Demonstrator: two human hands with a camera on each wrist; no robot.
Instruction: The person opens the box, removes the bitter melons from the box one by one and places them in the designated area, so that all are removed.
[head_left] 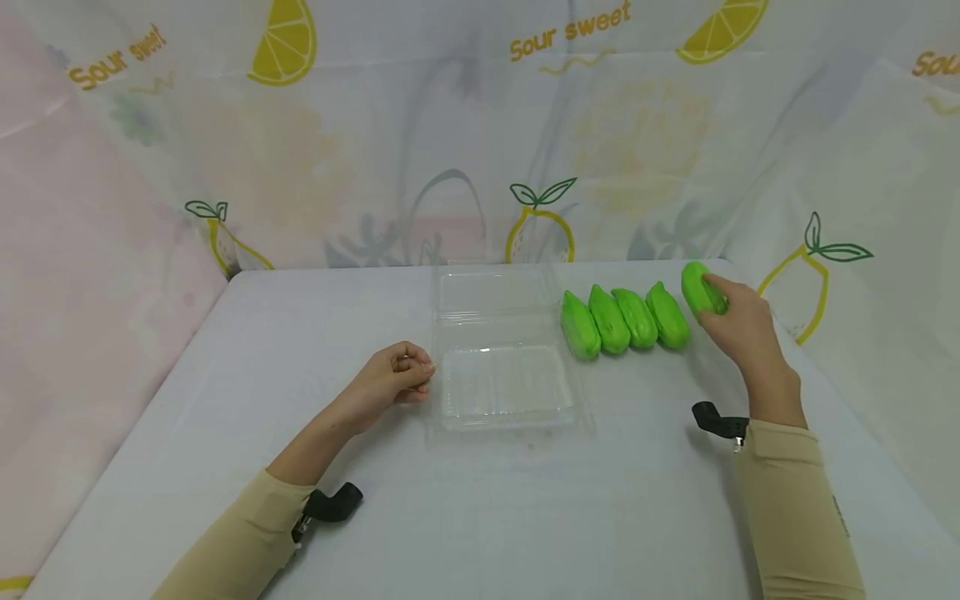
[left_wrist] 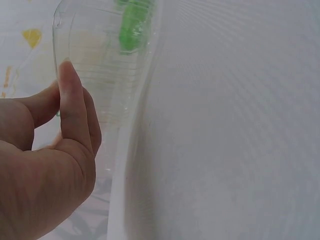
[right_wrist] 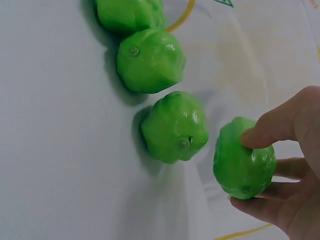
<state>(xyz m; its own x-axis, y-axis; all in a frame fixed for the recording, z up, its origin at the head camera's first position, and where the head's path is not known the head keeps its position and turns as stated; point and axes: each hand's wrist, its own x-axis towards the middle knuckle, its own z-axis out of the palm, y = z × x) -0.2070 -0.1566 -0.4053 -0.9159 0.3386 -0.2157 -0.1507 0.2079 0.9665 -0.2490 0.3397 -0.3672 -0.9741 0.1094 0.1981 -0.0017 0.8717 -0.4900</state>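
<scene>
In the head view my right hand (head_left: 742, 321) grips a green papaya (head_left: 697, 287) at the right end of a row. The right wrist view shows this papaya (right_wrist: 244, 160) between thumb and fingers, apart from the nearest papaya (right_wrist: 175, 129) on the table. Several more green papayas (head_left: 611, 321) lie side by side just right of a clear plastic box (head_left: 506, 421). The box stands with its lid (head_left: 495, 292) folded back. At its left edge my left hand (head_left: 393, 375) pinches the rim; the left wrist view shows the thumb and fingers (left_wrist: 75, 115) at the clear edge.
A white cloth covers the table (head_left: 480, 517). Behind it hangs a curtain (head_left: 360, 150) printed with lemons and lettering. Black camera mounts (head_left: 333, 504) sit at both wrists, over beige sleeves (head_left: 795, 500).
</scene>
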